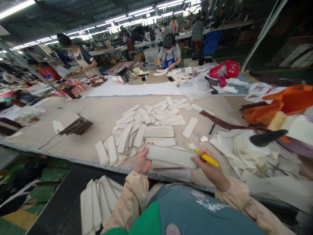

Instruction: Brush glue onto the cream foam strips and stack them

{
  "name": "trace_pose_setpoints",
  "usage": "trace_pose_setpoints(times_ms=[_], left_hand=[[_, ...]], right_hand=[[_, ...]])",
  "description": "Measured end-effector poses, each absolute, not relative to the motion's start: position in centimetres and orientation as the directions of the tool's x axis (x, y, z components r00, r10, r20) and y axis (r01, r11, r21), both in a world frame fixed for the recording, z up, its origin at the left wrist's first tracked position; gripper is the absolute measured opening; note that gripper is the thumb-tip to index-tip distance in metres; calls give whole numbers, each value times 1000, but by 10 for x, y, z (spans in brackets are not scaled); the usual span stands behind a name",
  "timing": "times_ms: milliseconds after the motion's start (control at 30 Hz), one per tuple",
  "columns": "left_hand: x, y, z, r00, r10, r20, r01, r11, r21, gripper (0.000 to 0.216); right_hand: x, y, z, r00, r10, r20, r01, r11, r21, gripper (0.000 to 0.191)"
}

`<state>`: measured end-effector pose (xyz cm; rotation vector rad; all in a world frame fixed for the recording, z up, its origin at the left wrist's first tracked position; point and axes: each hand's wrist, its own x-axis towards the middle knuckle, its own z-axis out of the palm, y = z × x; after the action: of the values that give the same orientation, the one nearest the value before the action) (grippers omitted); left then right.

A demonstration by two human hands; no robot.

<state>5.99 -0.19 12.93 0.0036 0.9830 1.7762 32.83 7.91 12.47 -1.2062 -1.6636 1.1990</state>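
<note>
Between my two hands, over the table's near edge, is a long off-white strip with rounded corners (172,156). My left hand (143,160) grips its left end, thumb on the upper face. At the right end, my right hand (207,164) pinches the strip and also holds a yellow-handled brush (207,158), its bristle end pointing up and left. A heap of similar off-white strips (146,117) lies just beyond, and a short stack (160,132) sits right behind the held strip. A small white lump (203,138) is near the brush tip.
More strips (94,202) lie on a dark surface at lower left. A stack of dark-edged pieces (77,124) stands at left. White cloth (244,150), a black pointed object (268,137) and an orange bag (288,104) crowd the right. A co-worker (169,54) sits across the table.
</note>
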Motion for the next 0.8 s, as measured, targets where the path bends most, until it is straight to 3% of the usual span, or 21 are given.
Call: trace_pose_setpoints(times_ms=[200, 433, 633, 800], left_hand=[[48, -10, 130, -480, 754, -448, -838, -244, 488, 19], [42, -21, 100, -481, 639, -600, -876, -376, 302, 31], [-2, -41, 96, -542, 581, -606, -840, -396, 372, 28], [-75, -67, 98, -635, 443, -633, -764, -480, 431, 29]], right_hand=[[305, 83, 122, -300, 953, 39, 373, 155, -915, 34], [264, 96, 107, -312, 949, -36, 560, 154, -814, 39], [208, 96, 96, -436, 897, -73, 562, 208, -801, 36], [156, 89, 92, -567, 809, -155, 366, 78, -927, 31]])
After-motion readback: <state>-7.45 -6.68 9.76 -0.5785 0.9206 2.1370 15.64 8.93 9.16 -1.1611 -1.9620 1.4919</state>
